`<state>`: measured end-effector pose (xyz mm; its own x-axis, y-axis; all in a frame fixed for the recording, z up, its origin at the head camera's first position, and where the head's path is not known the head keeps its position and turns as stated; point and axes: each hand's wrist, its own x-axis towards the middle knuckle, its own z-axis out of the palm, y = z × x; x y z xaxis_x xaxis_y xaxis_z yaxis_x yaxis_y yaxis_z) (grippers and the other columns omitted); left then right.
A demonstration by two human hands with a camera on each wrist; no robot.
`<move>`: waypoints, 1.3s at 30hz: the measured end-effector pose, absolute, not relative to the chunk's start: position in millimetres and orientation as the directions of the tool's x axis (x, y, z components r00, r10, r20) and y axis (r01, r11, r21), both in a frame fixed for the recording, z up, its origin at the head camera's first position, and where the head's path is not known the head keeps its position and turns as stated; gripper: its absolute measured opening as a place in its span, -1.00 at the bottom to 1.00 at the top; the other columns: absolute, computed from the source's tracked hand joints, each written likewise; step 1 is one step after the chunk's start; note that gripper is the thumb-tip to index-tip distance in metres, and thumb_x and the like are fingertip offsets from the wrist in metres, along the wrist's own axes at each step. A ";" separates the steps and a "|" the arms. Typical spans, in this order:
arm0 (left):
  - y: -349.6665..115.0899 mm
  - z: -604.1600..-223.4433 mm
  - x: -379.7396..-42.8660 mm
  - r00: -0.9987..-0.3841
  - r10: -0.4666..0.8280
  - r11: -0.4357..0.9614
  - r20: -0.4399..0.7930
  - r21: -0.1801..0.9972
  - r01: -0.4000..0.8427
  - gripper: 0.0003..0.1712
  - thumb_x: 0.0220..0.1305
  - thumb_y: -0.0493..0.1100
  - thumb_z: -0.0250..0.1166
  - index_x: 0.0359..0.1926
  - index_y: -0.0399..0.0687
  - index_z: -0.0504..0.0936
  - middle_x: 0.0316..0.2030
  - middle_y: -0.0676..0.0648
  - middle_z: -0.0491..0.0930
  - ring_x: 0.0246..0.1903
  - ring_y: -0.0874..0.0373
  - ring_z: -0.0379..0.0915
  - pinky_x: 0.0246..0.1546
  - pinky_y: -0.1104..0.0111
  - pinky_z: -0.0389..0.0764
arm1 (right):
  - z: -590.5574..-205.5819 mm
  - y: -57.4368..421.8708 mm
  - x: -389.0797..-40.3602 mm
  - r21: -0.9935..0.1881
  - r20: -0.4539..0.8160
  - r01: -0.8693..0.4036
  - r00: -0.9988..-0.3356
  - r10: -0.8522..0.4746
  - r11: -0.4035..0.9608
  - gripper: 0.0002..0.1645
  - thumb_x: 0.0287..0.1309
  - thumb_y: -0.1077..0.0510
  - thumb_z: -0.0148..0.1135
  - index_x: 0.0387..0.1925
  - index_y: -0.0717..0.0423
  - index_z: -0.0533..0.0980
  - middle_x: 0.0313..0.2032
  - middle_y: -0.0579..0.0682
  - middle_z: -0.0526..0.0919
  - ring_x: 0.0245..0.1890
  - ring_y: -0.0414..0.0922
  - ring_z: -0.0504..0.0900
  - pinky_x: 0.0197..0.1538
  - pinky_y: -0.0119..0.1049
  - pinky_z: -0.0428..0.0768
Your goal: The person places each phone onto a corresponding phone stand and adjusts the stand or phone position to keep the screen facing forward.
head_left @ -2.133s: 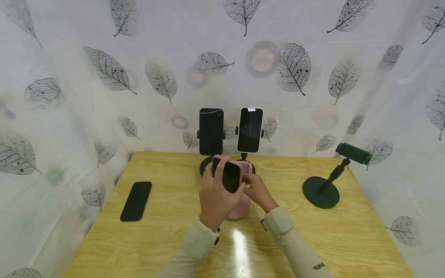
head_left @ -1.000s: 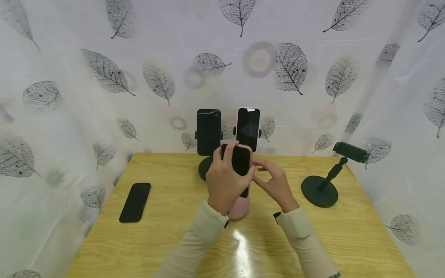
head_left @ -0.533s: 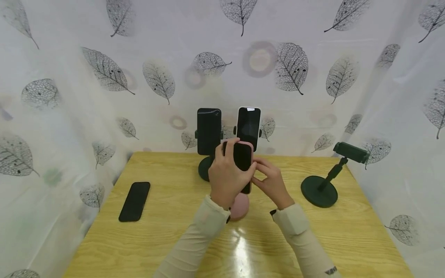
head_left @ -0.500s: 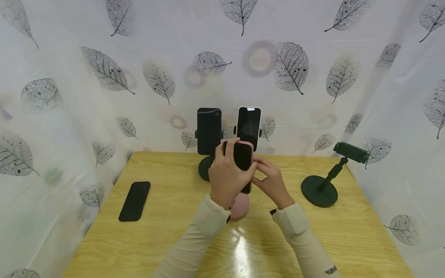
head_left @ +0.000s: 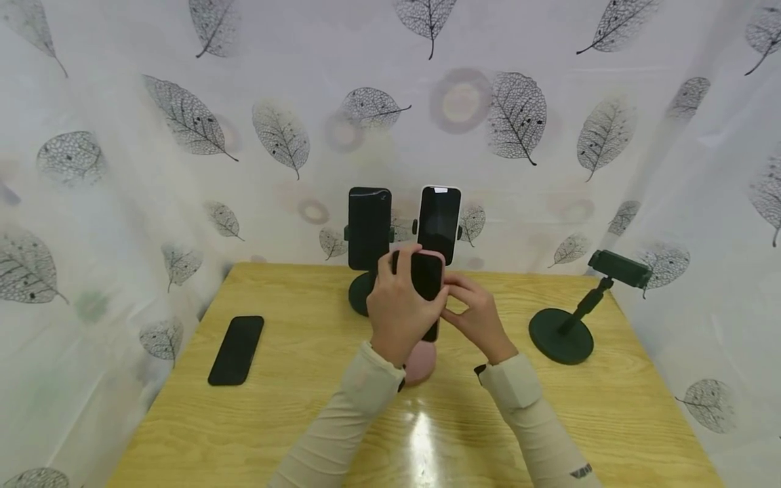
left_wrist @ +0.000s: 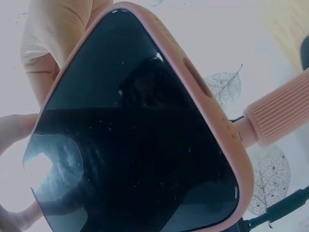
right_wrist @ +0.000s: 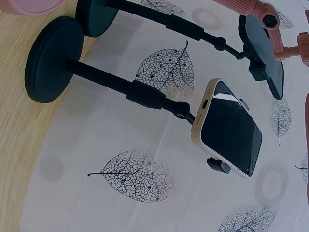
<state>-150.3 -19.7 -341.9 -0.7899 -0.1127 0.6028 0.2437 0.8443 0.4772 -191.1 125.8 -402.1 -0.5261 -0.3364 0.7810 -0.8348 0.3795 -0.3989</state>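
Note:
My left hand (head_left: 396, 312) grips a smartphone in a pink case (head_left: 427, 274), fingers over its top left and thumb across the lower right. The dark screen faces me. Behind it rises a pink phone stand, whose round base (head_left: 421, 362) shows below the phone and whose ribbed stem (left_wrist: 285, 108) appears in the left wrist view. My right hand (head_left: 476, 315) has bent fingers at the phone's right edge; I cannot tell what their tips hold. The right wrist view shows the stand's pink joint (right_wrist: 270, 20) at the top right, the hand itself being out of sight.
Behind the hands, a black phone (head_left: 369, 230) and a white-edged phone (head_left: 439, 220) sit upright in dark stands. A dark green stand (head_left: 561, 335) with no phone is at the right. Another black phone (head_left: 236, 350) lies flat at left. A leaf-print curtain (head_left: 342, 61) surrounds the table.
Compared with two seconds ago, the pink-cased phone has moved up and right and stands straighter, now overlapping the stand's top. The right hand has shifted right to the phone's edge. Recently both hands barely move.

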 end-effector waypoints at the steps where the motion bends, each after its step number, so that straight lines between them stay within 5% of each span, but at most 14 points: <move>1: -19.9 -342.5 -150.7 -0.793 -0.114 0.841 0.598 0.483 0.243 -0.18 -0.16 0.17 0.48 0.15 0.12 0.35 -0.08 -0.22 0.47 -0.46 0.02 0.53 -0.58 0.22 0.58 | -401.6 125.9 -191.1 -0.398 0.779 -0.834 -0.527 -0.339 0.381 -0.60 -0.35 0.51 0.47 -0.31 0.31 0.65 -0.19 0.18 0.65 -0.19 0.04 0.64 0.02 -0.54 0.49; 27: -18.5 -350.0 -158.8 -0.836 -0.160 0.814 0.525 0.549 0.190 -0.19 -0.12 0.15 0.48 0.14 0.10 0.33 -0.07 -0.22 0.37 -0.49 0.04 0.46 -0.58 0.24 0.55 | -400.1 137.8 -193.8 -0.341 0.810 -0.883 -0.451 -0.376 0.323 -0.49 -0.49 0.60 0.46 -0.29 0.32 0.65 -0.25 0.15 0.64 -0.27 0.00 0.63 -0.04 -0.57 0.52; 39: -18.9 -347.5 -164.2 -0.845 -0.150 0.807 0.513 0.558 0.195 -0.22 -0.15 0.11 0.51 0.11 0.09 0.37 -0.04 -0.22 0.37 -0.46 0.03 0.48 -0.57 0.23 0.56 | -401.5 138.2 -194.5 -0.357 0.799 -0.866 -0.477 -0.366 0.350 -0.52 -0.45 0.57 0.47 -0.29 0.29 0.66 -0.25 0.14 0.64 -0.25 -0.02 0.63 -0.01 -0.58 0.50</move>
